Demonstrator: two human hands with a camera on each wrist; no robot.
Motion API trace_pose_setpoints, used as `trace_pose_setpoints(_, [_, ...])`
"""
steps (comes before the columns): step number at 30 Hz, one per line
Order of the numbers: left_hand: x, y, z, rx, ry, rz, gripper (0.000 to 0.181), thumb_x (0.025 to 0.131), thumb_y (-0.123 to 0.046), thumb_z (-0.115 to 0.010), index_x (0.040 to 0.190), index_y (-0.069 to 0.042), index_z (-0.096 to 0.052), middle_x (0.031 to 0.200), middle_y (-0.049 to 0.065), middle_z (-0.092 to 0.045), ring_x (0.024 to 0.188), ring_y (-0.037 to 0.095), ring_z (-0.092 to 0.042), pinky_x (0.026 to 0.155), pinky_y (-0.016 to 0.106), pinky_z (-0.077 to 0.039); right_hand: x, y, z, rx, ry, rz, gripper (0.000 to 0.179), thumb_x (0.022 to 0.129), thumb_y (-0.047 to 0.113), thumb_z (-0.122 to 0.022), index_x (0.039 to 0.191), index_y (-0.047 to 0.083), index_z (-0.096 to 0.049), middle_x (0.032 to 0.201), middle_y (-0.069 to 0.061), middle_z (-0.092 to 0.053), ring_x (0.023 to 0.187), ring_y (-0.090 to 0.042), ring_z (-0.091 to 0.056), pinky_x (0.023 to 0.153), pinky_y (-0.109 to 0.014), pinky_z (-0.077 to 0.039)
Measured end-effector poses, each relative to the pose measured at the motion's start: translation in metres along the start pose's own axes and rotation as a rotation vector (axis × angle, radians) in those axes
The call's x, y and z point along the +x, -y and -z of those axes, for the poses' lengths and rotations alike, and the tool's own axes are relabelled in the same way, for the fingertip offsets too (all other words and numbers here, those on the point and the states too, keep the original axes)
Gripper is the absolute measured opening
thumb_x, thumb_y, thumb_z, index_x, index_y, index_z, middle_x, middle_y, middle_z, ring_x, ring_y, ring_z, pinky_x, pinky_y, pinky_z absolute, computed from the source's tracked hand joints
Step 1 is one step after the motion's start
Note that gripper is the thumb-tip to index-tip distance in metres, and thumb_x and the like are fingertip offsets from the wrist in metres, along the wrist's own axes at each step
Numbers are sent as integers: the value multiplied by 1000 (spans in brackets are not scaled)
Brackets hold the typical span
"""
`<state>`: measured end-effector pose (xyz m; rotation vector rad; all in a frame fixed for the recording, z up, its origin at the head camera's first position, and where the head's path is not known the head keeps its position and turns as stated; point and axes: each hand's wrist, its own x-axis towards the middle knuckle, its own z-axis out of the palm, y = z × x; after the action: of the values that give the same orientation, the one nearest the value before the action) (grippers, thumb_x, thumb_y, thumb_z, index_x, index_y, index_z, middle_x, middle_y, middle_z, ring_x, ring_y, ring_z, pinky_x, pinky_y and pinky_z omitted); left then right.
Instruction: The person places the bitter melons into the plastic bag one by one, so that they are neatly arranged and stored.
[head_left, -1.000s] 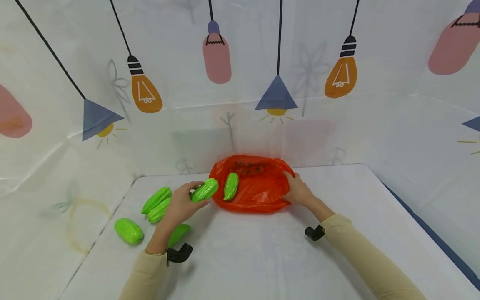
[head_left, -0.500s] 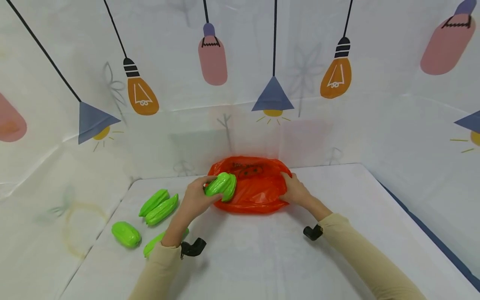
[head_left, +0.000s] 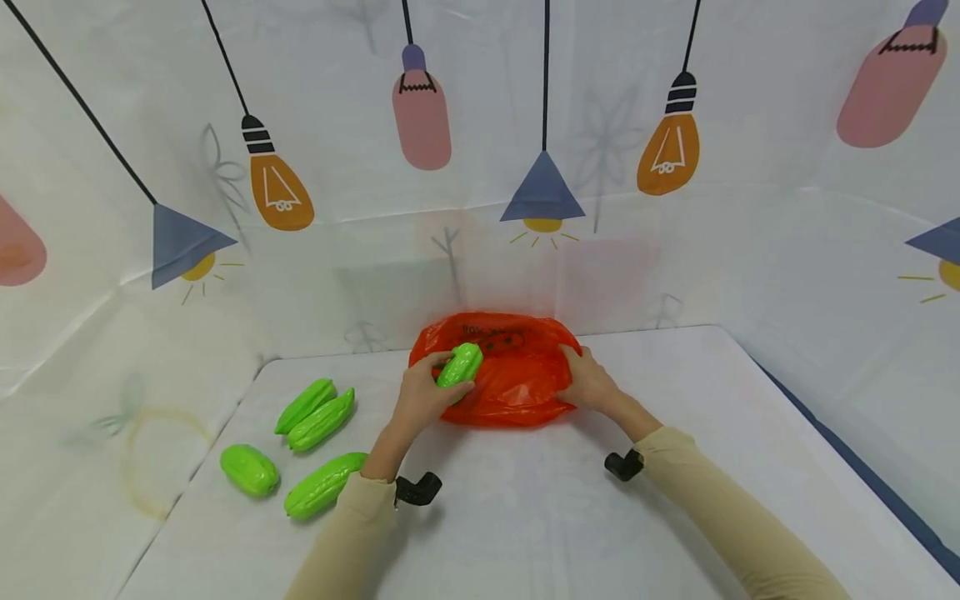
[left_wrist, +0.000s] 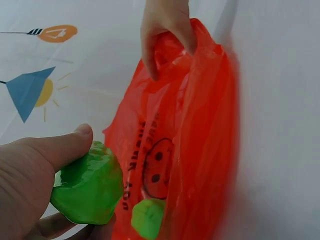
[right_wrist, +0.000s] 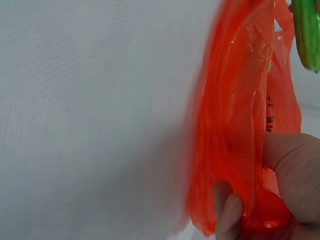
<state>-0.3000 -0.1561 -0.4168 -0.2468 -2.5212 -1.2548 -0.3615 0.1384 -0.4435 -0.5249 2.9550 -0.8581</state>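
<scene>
My left hand grips a glossy green ridged gourd between thumb and fingers, over the left part of a red plastic bag. The bag lies with its mouth spread toward me and bears black print and a smiley. My right hand holds the bag's right rim; in the right wrist view its thumb and fingers lie on the red film. Inside the bag, the left wrist view shows part of another green gourd. The held gourd is apart from it there.
Several green gourds lie on the white table at the left: a pair side by side, a stubby one near the left edge, and a long one by my left sleeve. A white sheet with printed lamps rises behind.
My left hand has moved right with its gourd, from beside the bag to over its mouth. The right hand keeps its hold on the rim. The head view has shifted slightly.
</scene>
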Motion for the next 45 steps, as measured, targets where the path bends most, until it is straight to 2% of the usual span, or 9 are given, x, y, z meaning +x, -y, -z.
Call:
trace_pose_setpoints(7, [6, -1, -16, -12, -33, 11, 61, 79, -33, -82, 129, -7, -59, 109, 10, -64, 94, 23, -60, 78, 39, -54, -2, 3, 0, -2, -2, -10, 91, 79, 16, -80, 149, -1, -26, 140, -29, -34, 114, -44, -50, 88, -58, -47])
trace_pose_setpoints(15, [10, 2, -33, -66, -64, 79, 58, 81, -33, -79, 129, -5, -60, 107, 13, -66, 97, 27, -60, 79, 43, -53, -2, 9, 2, -9, 7, 2, 91, 79, 16, -80, 149, -2, -25, 140, -31, -34, 111, -44, -52, 88, -57, -48])
trace_pose_setpoints(22, [13, 3, -45, -46, -118, 87, 59, 82, -33, -78, 128, -1, -61, 105, 14, -68, 90, 25, -62, 75, 41, -54, -1, 10, 1, -14, 9, -2, 91, 79, 16, -80, 149, -2, -25, 140, -31, -34, 111, -44, -53, 87, -57, -48])
trace_pose_setpoints(26, [12, 1, -49, -27, -143, 127, 60, 82, -36, -78, 128, -1, -62, 103, 13, -68, 84, 25, -61, 72, 42, -53, 0, 9, 0, -19, 15, -2, 91, 79, 17, -80, 149, -3, -24, 140, -32, -34, 110, -45, -53, 87, -58, -48])
trace_pose_setpoints(32, [11, 6, -54, -9, -119, 175, 60, 84, -37, -76, 128, 0, -61, 100, 12, -67, 83, 24, -59, 72, 39, -53, 2, 7, -1, -18, 18, 5, 92, 79, 18, -80, 149, -2, -24, 140, -32, -34, 109, -44, -54, 87, -58, -48])
trace_pose_setpoints(40, [10, 9, -55, -2, -96, 184, 52, 84, -31, -73, 122, 3, -65, 98, 14, -68, 83, 24, -61, 73, 41, -54, 1, 8, -3, -11, 17, 11, 91, 80, 18, -80, 149, -2, -25, 138, -31, -36, 110, -44, -53, 88, -58, -47])
trace_pose_setpoints(45, [9, 7, -55, -5, -77, 183, 53, 81, -24, -73, 123, 5, -63, 97, 14, -68, 81, 23, -61, 71, 40, -54, -1, 7, -4, 2, 21, 3, 91, 80, 18, -79, 150, -1, -24, 140, -31, -35, 113, -44, -51, 89, -59, -46])
